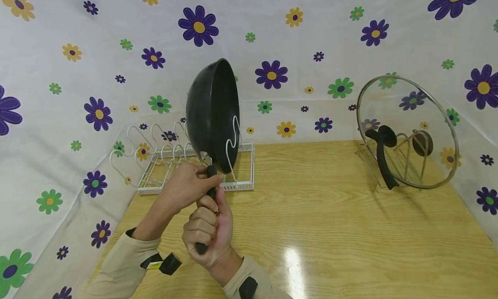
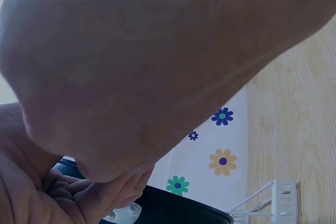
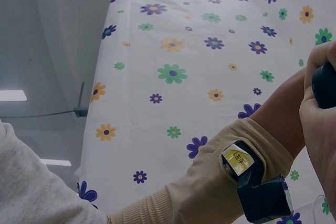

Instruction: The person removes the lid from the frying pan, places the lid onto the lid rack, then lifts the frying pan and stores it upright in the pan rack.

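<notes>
A black wok [image 1: 202, 109] stands on edge among the wires of a white rack [image 1: 245, 187], its open side turned to the right and its handle [image 1: 201, 248] pointing down toward me. My right hand [image 1: 208, 230] grips the lower part of that handle, with fingers curled round it. Higher up, close to the wok's wall, my left hand [image 1: 186, 184] pinches the handle between thumb and fingers. The left wrist view is mostly filled by the forearm, with the wok's rim [image 2: 178, 208] below. The handle's end [image 3: 324, 85] shows in the right wrist view.
At the right, a glass lid [image 1: 412, 130] with a metal rim leans in a wire stand [image 1: 406, 156]. A black curved utensil handle [image 1: 383, 165] is there too. Wooden tabletop [image 1: 319, 212] lies between rack and lid. Flowered cloth [image 1: 311, 31] hangs behind.
</notes>
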Available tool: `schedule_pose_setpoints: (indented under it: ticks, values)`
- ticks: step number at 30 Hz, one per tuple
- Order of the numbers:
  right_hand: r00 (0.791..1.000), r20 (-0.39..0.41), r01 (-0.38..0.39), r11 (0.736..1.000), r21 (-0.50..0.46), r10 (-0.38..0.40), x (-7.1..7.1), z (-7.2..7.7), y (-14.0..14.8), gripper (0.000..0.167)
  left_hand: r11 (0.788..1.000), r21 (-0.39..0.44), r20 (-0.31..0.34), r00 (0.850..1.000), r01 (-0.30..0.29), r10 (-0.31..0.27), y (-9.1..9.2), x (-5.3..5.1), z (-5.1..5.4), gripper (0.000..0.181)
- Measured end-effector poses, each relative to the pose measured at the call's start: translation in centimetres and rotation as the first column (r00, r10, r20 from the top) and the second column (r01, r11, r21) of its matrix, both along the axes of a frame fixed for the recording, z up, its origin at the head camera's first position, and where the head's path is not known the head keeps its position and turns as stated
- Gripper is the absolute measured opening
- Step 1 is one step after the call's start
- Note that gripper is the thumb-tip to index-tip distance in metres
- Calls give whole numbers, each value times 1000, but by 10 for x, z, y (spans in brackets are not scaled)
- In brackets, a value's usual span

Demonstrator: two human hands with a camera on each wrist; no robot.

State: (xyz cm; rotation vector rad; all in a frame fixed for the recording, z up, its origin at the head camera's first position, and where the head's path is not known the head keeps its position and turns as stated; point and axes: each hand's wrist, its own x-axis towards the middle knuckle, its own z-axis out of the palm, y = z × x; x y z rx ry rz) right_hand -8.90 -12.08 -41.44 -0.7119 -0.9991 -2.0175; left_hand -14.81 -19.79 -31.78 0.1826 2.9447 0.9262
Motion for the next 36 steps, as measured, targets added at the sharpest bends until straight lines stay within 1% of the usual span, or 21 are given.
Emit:
schedule_pose_setpoints:
  ticks: [5, 12, 21, 29, 36]
  values:
    - [1000, 8, -5, 1000, -5, 5, 0, -1, 0, 44, 1000, -9, -5, 1000, -3, 3, 0, -1, -2, 44]
    - [1000, 12, -2, 1000, -12, 2, -1, -2, 0, 44, 1000, -8, -10, 1000, 7, -7, 0, -2, -4, 44]
    - [1000, 28, -1, 1000, -11, 1, -1, -4, -1, 43, 999, 35, -4, 1000, 25, -24, -1, -4, -7, 45]
    - [999, 41, -10, 1000, -14, 10, -1, -5, -1, 43, 1000, 23, 7, 1000, 19, -19, -1, -5, -10, 44]
    - [999, 42, -24, 1000, -11, 24, -2, -5, 0, 41, 1000, 22, 1, 1000, 18, -18, 0, -5, -10, 45]
